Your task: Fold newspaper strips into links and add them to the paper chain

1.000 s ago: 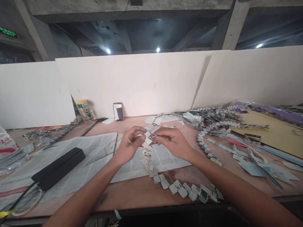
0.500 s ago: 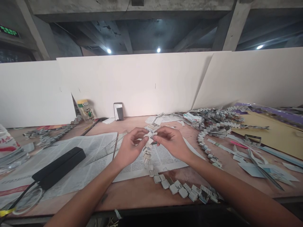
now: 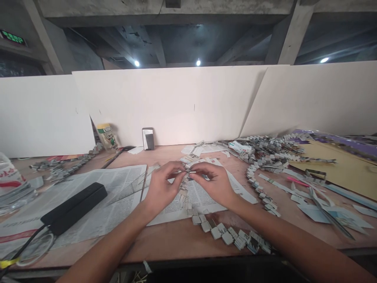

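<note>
Fingers [image 3: 176, 175] hide the top link of the paper chain [image 3: 224, 235]; newspaper [image 3: 118, 196] print too small to read.

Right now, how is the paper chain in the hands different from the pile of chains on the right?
The paper chain is one strand, its top held up by both hands; the pile is many strands heaped flat and untouched. The chain lies near the table's front edge; the pile sits farther back. Both are folded printed-paper links.
</note>
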The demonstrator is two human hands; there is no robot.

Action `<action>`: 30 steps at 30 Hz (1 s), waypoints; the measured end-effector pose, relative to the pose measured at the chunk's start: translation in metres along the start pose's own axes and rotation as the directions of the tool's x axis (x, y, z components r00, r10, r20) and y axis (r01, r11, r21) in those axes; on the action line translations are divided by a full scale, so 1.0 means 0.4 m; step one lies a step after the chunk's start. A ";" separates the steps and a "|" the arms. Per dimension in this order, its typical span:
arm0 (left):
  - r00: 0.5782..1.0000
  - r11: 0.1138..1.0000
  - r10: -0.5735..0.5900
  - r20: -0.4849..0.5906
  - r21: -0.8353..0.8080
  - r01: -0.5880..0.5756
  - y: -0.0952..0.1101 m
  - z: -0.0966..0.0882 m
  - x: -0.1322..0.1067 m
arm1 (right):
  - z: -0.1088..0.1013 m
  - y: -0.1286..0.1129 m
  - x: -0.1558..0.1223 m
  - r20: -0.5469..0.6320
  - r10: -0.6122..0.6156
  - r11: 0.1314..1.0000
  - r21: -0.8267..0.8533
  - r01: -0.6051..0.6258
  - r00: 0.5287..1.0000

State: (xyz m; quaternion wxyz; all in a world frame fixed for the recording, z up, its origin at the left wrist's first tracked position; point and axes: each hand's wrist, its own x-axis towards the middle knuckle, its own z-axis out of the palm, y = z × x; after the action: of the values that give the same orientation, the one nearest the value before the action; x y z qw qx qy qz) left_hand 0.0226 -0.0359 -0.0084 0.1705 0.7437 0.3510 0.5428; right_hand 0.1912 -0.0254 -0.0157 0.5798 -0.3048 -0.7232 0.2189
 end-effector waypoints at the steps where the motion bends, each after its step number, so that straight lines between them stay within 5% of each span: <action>1: 1.000 1.000 0.001 0.002 0.006 -0.001 0.000 0.000 0.000 | 0.001 0.001 -0.001 -0.008 -0.013 1.000 -0.002 0.013 1.000; 7: 0.995 1.000 -0.025 0.094 -0.010 0.026 0.012 -0.001 0.001 | 0.012 0.005 -0.012 -0.044 -0.134 0.991 -0.026 0.133 0.990; 15: 0.981 0.996 -0.046 0.187 0.080 0.031 0.028 -0.015 0.007 | 0.022 0.009 -0.016 -0.055 -0.124 0.991 -0.064 0.121 0.991; 24: 0.989 0.949 0.042 0.139 0.306 -0.083 0.026 -0.027 0.011 | 0.020 0.017 -0.014 -0.079 -0.112 0.991 -0.078 0.106 0.991; 30: 0.993 0.921 -0.034 0.113 0.389 -0.013 0.032 -0.020 0.008 | 0.026 0.009 -0.015 -0.037 -0.141 0.988 -0.075 0.138 0.989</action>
State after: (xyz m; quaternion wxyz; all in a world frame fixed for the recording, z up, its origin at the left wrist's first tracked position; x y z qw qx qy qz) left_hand 0.0201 -0.0436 0.0046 0.0427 0.7917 0.4449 0.4166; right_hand 0.1826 -0.0266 -0.0247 0.5973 -0.2788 -0.7379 0.1449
